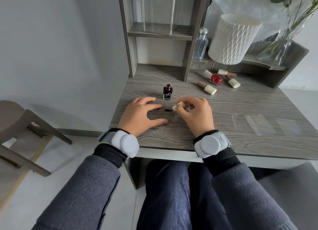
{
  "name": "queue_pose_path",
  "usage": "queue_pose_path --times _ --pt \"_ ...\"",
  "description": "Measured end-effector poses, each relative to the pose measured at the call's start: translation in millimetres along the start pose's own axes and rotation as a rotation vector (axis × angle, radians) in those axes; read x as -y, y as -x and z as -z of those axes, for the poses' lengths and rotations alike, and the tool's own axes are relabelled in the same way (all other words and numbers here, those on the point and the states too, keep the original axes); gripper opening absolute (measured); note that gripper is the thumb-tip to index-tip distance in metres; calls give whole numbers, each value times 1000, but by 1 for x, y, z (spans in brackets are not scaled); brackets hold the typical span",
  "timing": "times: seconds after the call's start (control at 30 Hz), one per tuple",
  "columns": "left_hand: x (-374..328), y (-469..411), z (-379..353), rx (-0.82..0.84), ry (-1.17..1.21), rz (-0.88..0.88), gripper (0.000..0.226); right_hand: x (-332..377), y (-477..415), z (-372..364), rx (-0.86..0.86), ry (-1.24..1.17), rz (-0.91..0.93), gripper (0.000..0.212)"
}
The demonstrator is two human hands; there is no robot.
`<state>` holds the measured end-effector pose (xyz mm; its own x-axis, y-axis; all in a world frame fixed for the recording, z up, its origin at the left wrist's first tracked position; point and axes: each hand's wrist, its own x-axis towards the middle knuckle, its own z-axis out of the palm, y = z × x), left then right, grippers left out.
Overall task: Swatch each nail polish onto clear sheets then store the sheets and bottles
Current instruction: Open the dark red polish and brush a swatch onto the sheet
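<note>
An uncapped dark red polish bottle (167, 92) stands upright on the desk. Just in front of it my right hand (196, 115) pinches the white brush cap (178, 106), its brush tip on a dark red swatch (167, 110). The swatch lies on a clear sheet (172, 117) that is hard to make out against the wood. My left hand (141, 115) presses spread fingers on the desk left of the swatch. Further clear sheets (258, 124) lie to the right. Several capped bottles, one red (216, 79) and the others brownish (207, 87), lie at the back right.
A grey shelf unit (130, 40) holds a clear acrylic holder (160, 12). A perfume bottle (200, 45), a white lamp shade (232, 38) and a glass vase (282, 40) stand at the back right. A stool (22, 126) stands left of the desk (223, 140).
</note>
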<state>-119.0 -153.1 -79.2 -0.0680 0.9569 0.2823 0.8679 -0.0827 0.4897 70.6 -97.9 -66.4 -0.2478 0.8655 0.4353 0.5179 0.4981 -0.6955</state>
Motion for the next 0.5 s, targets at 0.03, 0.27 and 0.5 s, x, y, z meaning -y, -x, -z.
queue_pose_path --times 0.03,0.27,0.5 --pt "0 0 0 -4 0 -2 71 0 0 0 -13 -3 -7 23" --pt "0 0 0 0 -1 1 70 -1 1 2 -89 17 -33 11" --pt "2 0 -1 -9 3 -5 70 8 2 5 8 -39 21 11"
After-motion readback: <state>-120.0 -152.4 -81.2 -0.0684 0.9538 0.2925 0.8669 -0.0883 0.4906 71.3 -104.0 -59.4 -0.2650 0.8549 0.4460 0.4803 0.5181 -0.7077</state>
